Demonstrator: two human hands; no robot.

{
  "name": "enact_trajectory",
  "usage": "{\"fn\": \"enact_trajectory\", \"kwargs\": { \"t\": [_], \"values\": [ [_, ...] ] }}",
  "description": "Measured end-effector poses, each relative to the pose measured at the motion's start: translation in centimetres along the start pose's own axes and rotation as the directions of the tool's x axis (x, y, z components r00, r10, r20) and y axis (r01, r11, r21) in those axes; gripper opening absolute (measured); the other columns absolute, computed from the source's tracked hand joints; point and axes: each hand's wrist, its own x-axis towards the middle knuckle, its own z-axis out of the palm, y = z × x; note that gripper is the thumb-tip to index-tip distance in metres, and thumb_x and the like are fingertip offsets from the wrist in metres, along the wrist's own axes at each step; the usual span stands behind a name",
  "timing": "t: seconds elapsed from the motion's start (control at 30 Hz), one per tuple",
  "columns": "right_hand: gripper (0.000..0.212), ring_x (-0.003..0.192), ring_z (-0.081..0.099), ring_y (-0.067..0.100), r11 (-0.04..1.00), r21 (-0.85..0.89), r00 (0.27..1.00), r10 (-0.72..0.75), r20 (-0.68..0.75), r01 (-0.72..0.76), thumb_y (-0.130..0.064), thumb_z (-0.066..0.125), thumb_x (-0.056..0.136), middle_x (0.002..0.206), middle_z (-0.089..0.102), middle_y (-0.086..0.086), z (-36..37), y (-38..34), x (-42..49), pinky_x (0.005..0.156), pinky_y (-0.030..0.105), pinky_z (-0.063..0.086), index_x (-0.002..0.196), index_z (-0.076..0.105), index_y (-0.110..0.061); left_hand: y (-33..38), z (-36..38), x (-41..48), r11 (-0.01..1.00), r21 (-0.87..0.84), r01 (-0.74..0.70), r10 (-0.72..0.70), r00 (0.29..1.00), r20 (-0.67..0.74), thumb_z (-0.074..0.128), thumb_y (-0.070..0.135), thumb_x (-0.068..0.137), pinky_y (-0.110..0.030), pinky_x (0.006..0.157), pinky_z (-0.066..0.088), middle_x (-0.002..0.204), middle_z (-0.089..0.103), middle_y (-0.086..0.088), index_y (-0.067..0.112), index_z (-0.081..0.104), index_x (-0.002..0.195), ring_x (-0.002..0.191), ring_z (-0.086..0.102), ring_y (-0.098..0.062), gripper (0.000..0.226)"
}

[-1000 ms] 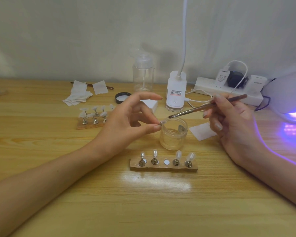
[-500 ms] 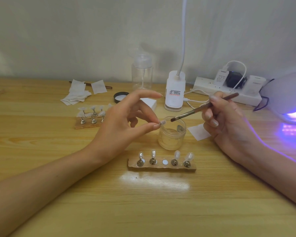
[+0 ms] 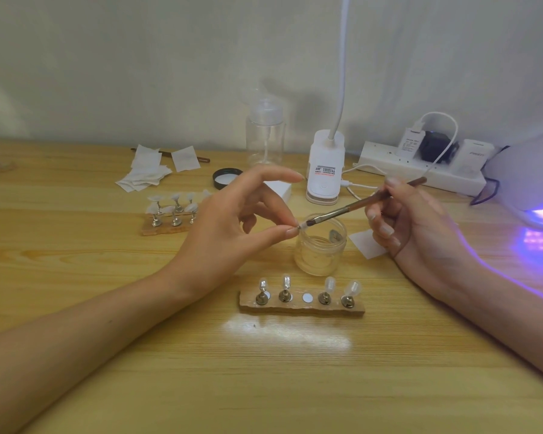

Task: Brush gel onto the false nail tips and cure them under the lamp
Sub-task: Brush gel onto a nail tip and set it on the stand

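The left hand (image 3: 232, 227) is pinching one small false nail tip (image 3: 298, 227) between thumb and a fingertip, its forefinger stretched out above, while the right hand (image 3: 414, 227) is gripping a brown brush (image 3: 358, 205) with curled fingers; the bristles are touching the pinched tip just over the rim of an open glass jar (image 3: 322, 245). Nearest on the wooden table (image 3: 264, 371), a small stand (image 3: 301, 305) is carrying four clear nail tips (image 3: 329, 283) upright on metal pegs, with one bare round spot (image 3: 307, 297) showing in the middle of the row. The jar is sitting just behind it, and a square of white paper (image 3: 365, 244) is lying beside the jar, partly under the right hand. Further back on the left, a second stand (image 3: 170, 220) is holding more tips, with a black lid (image 3: 226, 177) and a pile of white wipes (image 3: 145, 177) lying beyond it. A white clip lamp (image 3: 325, 170) and a clear pump bottle (image 3: 265, 136) are standing near the wall, a power strip (image 3: 420, 170) is lying to their right, and at the far right edge the curing lamp (image 3: 533, 183) is glowing purple onto the table.
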Motion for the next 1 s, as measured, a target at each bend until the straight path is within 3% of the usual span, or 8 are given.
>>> {"fn": "enact_trajectory", "kwargs": {
  "t": [0.3, 0.47, 0.7, 0.9, 1.0],
  "values": [
    [0.021, 0.039, 0.037, 0.006, 0.999, -0.037, 1.0, -0.012, -0.011, 0.011, -0.036, 0.061, 0.085, 0.061, 0.063, 0.001, 0.01, 0.01, 0.04, 0.039, 0.014, 0.03, 0.078, 0.051, -0.019, 0.11, 0.03, -0.05, 0.998, 0.044, -0.036, 0.036, 0.999, -0.01, 0.077, 0.01, 0.087, -0.047, 0.06, 0.036, 0.083, 0.072, 0.01, 0.024, 0.06, 0.126, 0.084, 0.069, -0.012, 0.045],
    [0.021, 0.038, 0.036, 0.006, 0.998, -0.055, 1.0, -0.025, 0.002, 0.025, -0.034, 0.059, 0.087, 0.062, 0.064, 0.002, 0.14, -0.04, -0.12, 0.04, 0.014, 0.028, 0.078, 0.047, -0.019, 0.18, 0.03, -0.06, 0.998, 0.054, -0.035, 0.036, 0.999, -0.015, 0.078, 0.008, 0.087, -0.045, 0.06, 0.036, 0.082, 0.072, 0.01, 0.026, 0.06, 0.125, 0.083, 0.069, -0.012, 0.046],
    [0.026, 0.035, 0.033, 0.006, 0.999, -0.003, 0.992, -0.038, -0.122, 0.038, -0.022, 0.053, 0.099, 0.056, 0.061, 0.004, -0.03, -0.16, -0.18, 0.04, 0.013, 0.032, 0.074, 0.046, -0.019, 0.19, 0.05, -0.1, 0.997, 0.061, -0.039, 0.039, 0.999, -0.012, 0.078, 0.009, 0.087, -0.044, 0.06, 0.037, 0.083, 0.073, 0.01, 0.024, 0.06, 0.125, 0.084, 0.07, -0.012, 0.045],
    [0.022, 0.037, 0.034, 0.006, 0.993, -0.085, 0.996, -0.084, -0.009, 0.083, -0.034, 0.056, 0.088, 0.061, 0.065, 0.003, 0.29, -0.16, -0.47, 0.045, 0.022, 0.019, 0.076, 0.044, -0.021, 0.13, 0.01, -0.1, 0.997, 0.064, -0.047, 0.048, 0.999, -0.009, 0.077, 0.01, 0.087, -0.04, 0.059, 0.038, 0.083, 0.073, 0.01, 0.024, 0.06, 0.125, 0.084, 0.07, -0.011, 0.044],
    [0.022, 0.035, 0.033, 0.006, 0.995, -0.076, 0.994, -0.07, -0.081, 0.064, -0.029, 0.056, 0.092, 0.058, 0.063, 0.005, 0.19, -0.09, -0.39, 0.041, 0.016, 0.022, 0.075, 0.045, -0.02, 0.06, 0.01, -0.05, 0.996, 0.07, -0.047, 0.048, 0.999, -0.01, 0.077, 0.01, 0.087, -0.043, 0.06, 0.039, 0.084, 0.073, 0.01, 0.024, 0.06, 0.125, 0.084, 0.07, -0.013, 0.044]
  ]
}}
